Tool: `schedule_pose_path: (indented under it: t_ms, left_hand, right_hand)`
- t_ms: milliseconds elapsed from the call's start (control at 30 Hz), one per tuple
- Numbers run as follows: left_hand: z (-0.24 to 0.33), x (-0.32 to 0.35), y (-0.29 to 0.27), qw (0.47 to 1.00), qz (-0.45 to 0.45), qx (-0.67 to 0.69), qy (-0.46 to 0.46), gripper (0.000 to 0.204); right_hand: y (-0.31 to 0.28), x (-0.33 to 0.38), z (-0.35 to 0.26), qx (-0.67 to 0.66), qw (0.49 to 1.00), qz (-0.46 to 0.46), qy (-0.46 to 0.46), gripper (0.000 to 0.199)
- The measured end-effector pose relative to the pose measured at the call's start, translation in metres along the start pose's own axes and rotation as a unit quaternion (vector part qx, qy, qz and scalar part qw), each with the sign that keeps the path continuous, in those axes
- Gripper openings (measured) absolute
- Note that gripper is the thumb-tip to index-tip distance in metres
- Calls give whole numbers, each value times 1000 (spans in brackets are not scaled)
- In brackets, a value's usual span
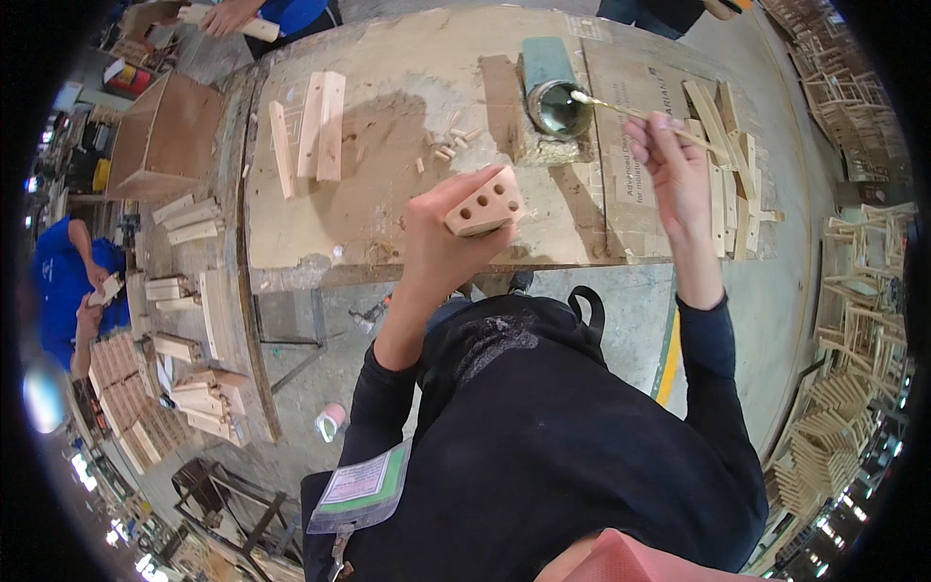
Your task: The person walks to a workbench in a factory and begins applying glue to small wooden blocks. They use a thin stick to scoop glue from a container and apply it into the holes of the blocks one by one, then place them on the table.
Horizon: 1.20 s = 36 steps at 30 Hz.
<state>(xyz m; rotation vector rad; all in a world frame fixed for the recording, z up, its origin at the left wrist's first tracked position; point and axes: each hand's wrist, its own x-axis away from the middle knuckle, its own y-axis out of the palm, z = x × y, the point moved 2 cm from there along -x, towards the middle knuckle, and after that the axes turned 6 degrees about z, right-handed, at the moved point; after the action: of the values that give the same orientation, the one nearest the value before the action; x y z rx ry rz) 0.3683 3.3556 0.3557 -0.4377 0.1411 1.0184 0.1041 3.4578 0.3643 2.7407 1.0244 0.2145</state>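
In my left hand [441, 218] is a wooden block [485, 202] with several round holes in the end turned up toward me; the fingers wrap round its sides. My right hand [671, 165] grips a thin wooden stick [626, 109] whose pale, rounded tip reaches over the rim of a glass jar [561, 109]. Dark, glossy liquid shows inside the jar. Several short wooden dowels [446, 152] lie scattered on the cardboard-covered table [388, 228], just beyond my left hand.
Wooden pieces [322, 126] lie at the table's left, and more strips [742, 184] are stacked at its right. A greenish container [546, 60] stands behind the jar. Co-workers are at the far edge and at the left, one in a blue shirt [73, 281]. Wooden frames [858, 310] fill the right side.
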Motion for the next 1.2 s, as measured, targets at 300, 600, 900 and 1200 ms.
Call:
schedule_pose_path:
  t_ms: [300,600,900,1200]
  left_hand:
    - [8,-1,6,1000,-14,-12,25,54]
    - [18,-2,5,999,-17,-21,42,57]
    - [20,0,3,999,-9,-18,43,58]
    - [25,0,2,998,-3,-26,54,57]
  right_hand:
    - [43,67,-75,199,943,-191,-187,14]
    - [49,74,-79,269,910,-210,-235,12]
    - [57,73,-81,295,887,-232,-268,11]
    - [61,73,-84,264,902,-235,-250,11]
